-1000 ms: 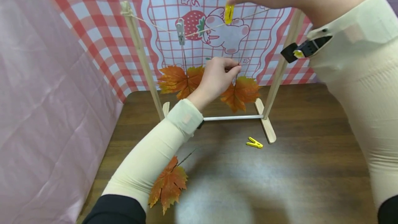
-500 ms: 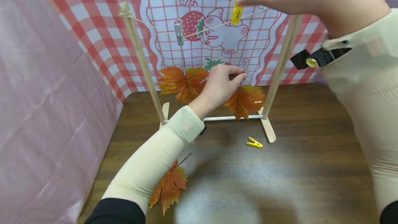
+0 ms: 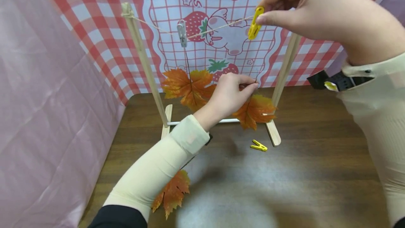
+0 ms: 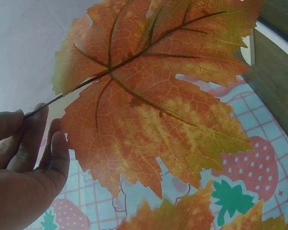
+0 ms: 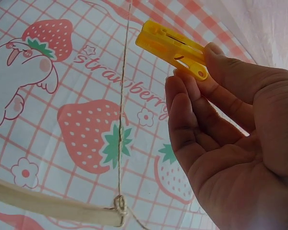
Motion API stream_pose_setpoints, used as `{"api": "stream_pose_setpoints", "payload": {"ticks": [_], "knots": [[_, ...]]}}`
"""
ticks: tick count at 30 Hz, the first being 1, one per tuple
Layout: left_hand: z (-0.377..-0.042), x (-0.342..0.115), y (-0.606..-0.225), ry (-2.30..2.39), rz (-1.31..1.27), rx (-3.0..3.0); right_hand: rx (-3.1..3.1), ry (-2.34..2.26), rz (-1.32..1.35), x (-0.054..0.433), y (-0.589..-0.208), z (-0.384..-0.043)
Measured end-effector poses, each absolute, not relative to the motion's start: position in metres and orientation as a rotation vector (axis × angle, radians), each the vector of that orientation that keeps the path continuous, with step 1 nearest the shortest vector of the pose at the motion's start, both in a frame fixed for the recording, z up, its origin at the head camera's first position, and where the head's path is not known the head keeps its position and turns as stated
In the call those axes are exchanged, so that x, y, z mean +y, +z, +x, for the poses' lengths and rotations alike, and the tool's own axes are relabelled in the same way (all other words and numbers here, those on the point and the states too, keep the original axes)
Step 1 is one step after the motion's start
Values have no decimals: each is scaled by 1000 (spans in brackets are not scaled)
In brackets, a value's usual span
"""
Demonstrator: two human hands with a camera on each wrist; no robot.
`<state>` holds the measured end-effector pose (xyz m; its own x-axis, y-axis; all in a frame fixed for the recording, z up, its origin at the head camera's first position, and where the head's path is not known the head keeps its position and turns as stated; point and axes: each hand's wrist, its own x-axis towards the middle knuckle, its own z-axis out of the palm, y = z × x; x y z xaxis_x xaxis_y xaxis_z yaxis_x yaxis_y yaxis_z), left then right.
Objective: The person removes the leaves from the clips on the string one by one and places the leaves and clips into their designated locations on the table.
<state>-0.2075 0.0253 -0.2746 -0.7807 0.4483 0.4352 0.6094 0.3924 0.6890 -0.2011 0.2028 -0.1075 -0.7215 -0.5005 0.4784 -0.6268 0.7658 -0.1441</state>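
Cream sleeves (image 3: 148, 175) run from black upper sleeves (image 3: 118, 216) to pale cuffs (image 3: 191, 134), with a black strap (image 3: 343, 81)

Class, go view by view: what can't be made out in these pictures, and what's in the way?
Head: part of the table leaf, hidden by the left sleeve.
Head: top of the right post, behind the right hand.
Left wrist: top of the held leaf, cut off by the upper edge.
Left wrist: most of the clipped leaf, below the bottom edge.
Right wrist: far end of the string, beyond the top edge.
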Motion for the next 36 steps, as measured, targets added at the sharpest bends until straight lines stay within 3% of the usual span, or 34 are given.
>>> {"api": "stream_pose_setpoints", "payload": {"ticks": [16, 36], "knots": [[-193, 25, -290, -1290, -1067, -2448, -2511, 509, 892, 215, -135, -190], [-175, -9, -298, -1260, -1066, -2428, -2625, 720, 807, 226, -184, -189]]}}
